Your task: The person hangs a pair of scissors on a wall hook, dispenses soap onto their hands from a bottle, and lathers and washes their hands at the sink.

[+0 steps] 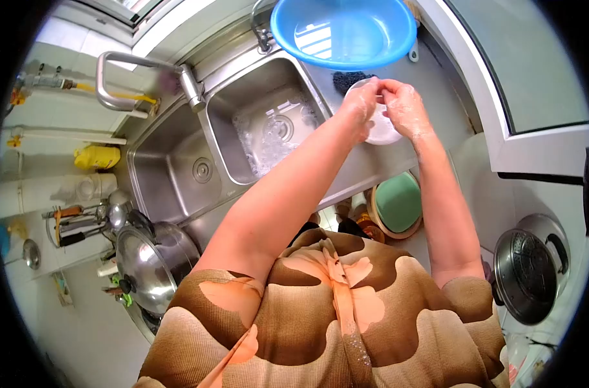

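Over the steel counter right of the sinks, my left hand (361,105) and my right hand (405,110) meet at the fingertips. Both look wet, with suds on the skin, and their fingers are closed in a pinch. Whatever is between them is hidden or too small to name. Directly beneath is a round white bowl (384,133), partly covered by the hands; I cannot tell whether either hand grips its rim. A dark scrubber (346,81) lies just beyond my left hand.
A large blue basin (346,61) holding water stands at the back. The double sink has suds in its right bowl (226,139), beside the faucet (189,87). A lidded steel pot (146,268) sits left; a dark pan (525,275) hangs right. Below is a green basin (398,204).
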A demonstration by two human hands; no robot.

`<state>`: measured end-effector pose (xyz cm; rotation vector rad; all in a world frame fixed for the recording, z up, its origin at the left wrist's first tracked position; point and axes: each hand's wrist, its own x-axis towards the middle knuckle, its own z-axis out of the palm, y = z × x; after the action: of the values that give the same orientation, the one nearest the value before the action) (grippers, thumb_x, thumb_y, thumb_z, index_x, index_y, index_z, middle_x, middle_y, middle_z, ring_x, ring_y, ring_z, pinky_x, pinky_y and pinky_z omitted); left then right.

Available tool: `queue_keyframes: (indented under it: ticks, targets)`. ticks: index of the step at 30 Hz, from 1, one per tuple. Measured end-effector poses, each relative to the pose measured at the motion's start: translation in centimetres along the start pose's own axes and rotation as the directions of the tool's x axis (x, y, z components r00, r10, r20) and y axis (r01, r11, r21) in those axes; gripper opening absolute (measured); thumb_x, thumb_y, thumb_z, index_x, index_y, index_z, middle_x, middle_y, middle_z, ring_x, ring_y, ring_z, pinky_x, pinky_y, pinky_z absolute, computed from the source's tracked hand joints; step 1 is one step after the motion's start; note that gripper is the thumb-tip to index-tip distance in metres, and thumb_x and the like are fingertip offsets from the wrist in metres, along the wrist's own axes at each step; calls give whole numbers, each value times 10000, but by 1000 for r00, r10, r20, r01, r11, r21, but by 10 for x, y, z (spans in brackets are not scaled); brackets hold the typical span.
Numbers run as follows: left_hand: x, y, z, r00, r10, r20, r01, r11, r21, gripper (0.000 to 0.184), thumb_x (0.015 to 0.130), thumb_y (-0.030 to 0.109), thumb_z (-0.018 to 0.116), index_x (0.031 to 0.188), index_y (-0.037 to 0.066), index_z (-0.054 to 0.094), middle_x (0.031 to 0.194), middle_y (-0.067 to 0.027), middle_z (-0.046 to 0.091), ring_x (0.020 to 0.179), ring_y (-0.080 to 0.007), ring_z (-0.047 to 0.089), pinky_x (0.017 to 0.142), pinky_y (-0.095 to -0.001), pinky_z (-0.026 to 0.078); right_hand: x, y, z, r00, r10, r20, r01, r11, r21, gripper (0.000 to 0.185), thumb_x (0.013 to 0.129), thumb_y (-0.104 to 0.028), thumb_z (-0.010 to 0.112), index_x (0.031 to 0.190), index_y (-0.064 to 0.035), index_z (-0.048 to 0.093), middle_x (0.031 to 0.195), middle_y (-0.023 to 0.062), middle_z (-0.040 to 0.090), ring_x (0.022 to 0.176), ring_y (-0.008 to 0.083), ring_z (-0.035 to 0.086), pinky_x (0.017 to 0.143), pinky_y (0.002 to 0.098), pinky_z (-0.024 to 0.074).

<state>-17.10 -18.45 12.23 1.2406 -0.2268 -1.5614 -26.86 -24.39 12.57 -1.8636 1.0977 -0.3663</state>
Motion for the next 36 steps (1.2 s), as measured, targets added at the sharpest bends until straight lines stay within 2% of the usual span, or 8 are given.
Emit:
queue_keyframes:
  ticks: [2,9,12,15,21,26,29,36]
  targets:
    - [-7,-3,-1,999,-22,-32,22,1000,-16,633,917,498,377,1381,82,268,1456,-153,208,1368,-335,89,1081,-533,69,10,9,4,999,-15,34,19,991,-129,256,913,-169,466,1086,-58,619,962,48,643,850,127,603,663,269,489]
    - [26,-18,-25,1000,10,23,-4,971,-238,715,894,586,326,1309,4,327,1374,-193,347,1267,-344,319,1041,-533,232,-54,-32,20,990,-126,-59,137,796,590,352,921,-219,454,1185,-6,546,1216,169,554,1134,278,522,955,326,385]
    - [30,-34,-23,981,194,-20,-186,900,-395,712,835,651,397,1211,47,418,1218,-172,486,1105,-348,474,841,-508,445,-55,-33,59,919,-322,-229,389,840,378,404,953,-241,392,1288,-24,453,1377,169,390,1312,278,314,1076,331,218]
    - [22,-30,-18,975,195,-102,-219,907,-359,677,837,649,397,1175,64,443,1179,-162,510,1088,-344,481,845,-507,438,-41,-18,61,973,-150,-174,215,863,458,431,961,-278,354,1297,-19,434,1380,169,384,1304,291,319,1077,328,212]
    - [-4,-16,-9,977,188,101,-121,877,-466,486,965,465,207,1156,110,479,1162,-112,535,1074,-271,497,971,-424,351,7,15,37,980,-159,-120,164,986,35,339,894,-252,411,1067,-24,595,1088,167,598,1006,323,562,890,397,419]
    - [-9,-16,-3,900,330,-284,-311,944,111,399,948,335,402,1159,13,508,1122,-86,562,1054,-211,487,950,-366,344,10,36,48,991,-136,4,112,794,-597,239,838,-150,480,984,-49,641,983,157,643,914,327,615,803,405,487]
    - [35,-47,-28,907,380,-179,-343,916,209,402,938,321,427,1174,7,509,1144,-88,548,1042,-189,478,947,-343,346,20,37,52,974,150,169,14,705,-709,225,820,-151,485,909,-71,676,967,177,646,924,327,619,809,415,493]
    - [44,-49,-23,913,355,-200,-300,917,261,411,949,329,387,1208,23,480,1178,-98,527,1082,-187,463,965,-328,328,27,46,46,992,-30,127,111,699,-706,234,801,-180,498,870,-75,696,921,168,659,887,309,640,773,421,505]
